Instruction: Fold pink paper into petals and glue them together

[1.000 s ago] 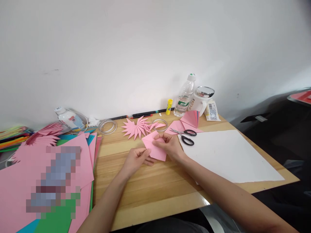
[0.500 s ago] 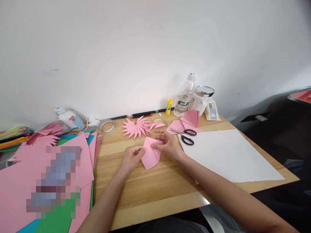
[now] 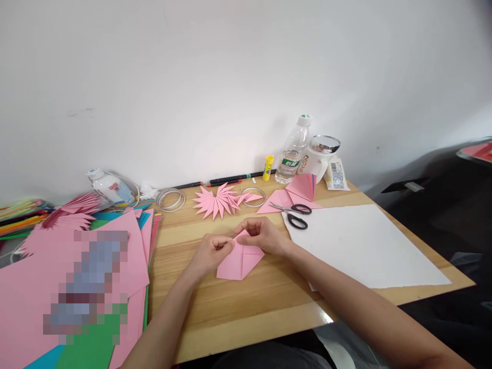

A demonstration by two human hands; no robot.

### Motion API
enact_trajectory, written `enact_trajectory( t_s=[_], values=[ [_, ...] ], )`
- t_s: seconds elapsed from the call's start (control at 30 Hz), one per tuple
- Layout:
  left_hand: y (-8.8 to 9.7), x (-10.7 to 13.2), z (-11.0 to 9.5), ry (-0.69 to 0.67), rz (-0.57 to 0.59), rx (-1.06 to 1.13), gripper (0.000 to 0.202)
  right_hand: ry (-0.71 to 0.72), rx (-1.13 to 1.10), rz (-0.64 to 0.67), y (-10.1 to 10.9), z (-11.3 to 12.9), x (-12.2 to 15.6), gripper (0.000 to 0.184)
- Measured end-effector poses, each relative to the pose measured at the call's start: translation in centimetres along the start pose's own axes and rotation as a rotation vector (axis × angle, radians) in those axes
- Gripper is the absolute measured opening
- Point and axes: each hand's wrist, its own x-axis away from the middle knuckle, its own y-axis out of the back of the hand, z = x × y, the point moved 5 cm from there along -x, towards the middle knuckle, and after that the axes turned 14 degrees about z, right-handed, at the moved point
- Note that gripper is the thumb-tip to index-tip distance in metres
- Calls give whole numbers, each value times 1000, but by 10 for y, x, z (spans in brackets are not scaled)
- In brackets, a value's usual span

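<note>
Pink, green and blue paper sheets (image 3: 130, 241) are lying stacked at the far left of the wooden tabletop (image 3: 249, 312). Left forearm is reaching in from the lower edge, angling up and to the right. Left hand (image 3: 209, 253) is sitting low over the wood, fingers curled, thumb and fingertips pinching the upper left edge of the pink folded paper (image 3: 238, 264). That paper is resting on the tabletop at mid-front, between both hands, its pointed end facing the person. Right hand (image 3: 263, 237) is arching over the paper's top corner, knuckles up, fingers bent in and pinching the fold. Right forearm is running in from the lower right corner. Behind the hands, a pink pleated starburst (image 3: 217, 201) is lying flat. Black-handled scissors (image 3: 294, 215) are lying just right of the right hand, at the edge of a white sheet (image 3: 365, 246).
</note>
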Motion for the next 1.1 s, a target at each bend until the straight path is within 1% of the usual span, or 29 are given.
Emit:
enact_trajectory(
  t_s=[0.1,0.27,0.43,0.6,0.77,0.93,1.1],
  values=[
    [-1,1,-2,16,21,-49,35,1,77,29,-3,-1,0,17],
    [-5,-1,-1,33,43,-129,32,-26,195,29,-5,-2,1,6],
    [-7,-1,0,37,55,-145,30,-43,197,56,-5,-5,1,8],
    [-5,-1,2,58,37,-99,28,-32,170,44,1,-6,0,16],
    [-4,-1,2,48,22,-80,27,-39,83,49,1,-4,-1,29],
    [-3,-2,3,59,6,-48,28,-99,-21,3,1,-1,1,25],
    [1,-3,3,66,-55,-12,29,-117,-158,-33,3,3,2,33]
  ],
)
